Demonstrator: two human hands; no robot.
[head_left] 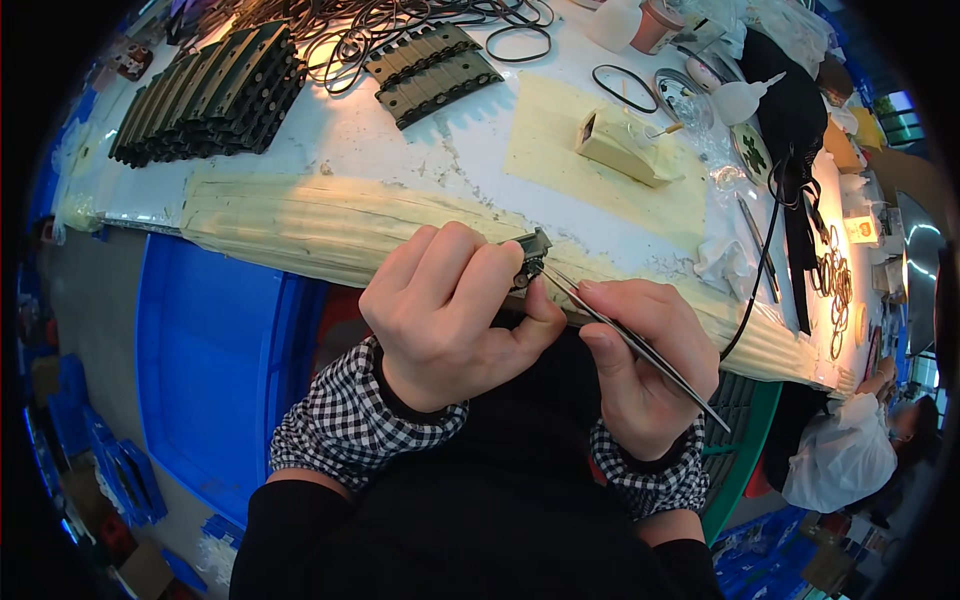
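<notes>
My left hand (447,310) is closed around a small dark part (533,256) with metal-looking bits on it, pinched between thumb and fingers in front of the table edge. Much of that part is hidden by my fingers. In my right hand (655,365) is a pair of slim dark tweezers (652,356), gripped between thumb and forefinger. Their tips point up and left and meet the part near my left thumb. Whether they hold anything is too small to tell.
A stack of dark toothed strips (205,100) and a smaller pair (435,75) lie farther back, near tangled black cords (385,25). A cream block (625,145) and a squeeze bottle (742,97) stand to the right. A blue crate (210,350) is below left; a person (845,450) sits at right.
</notes>
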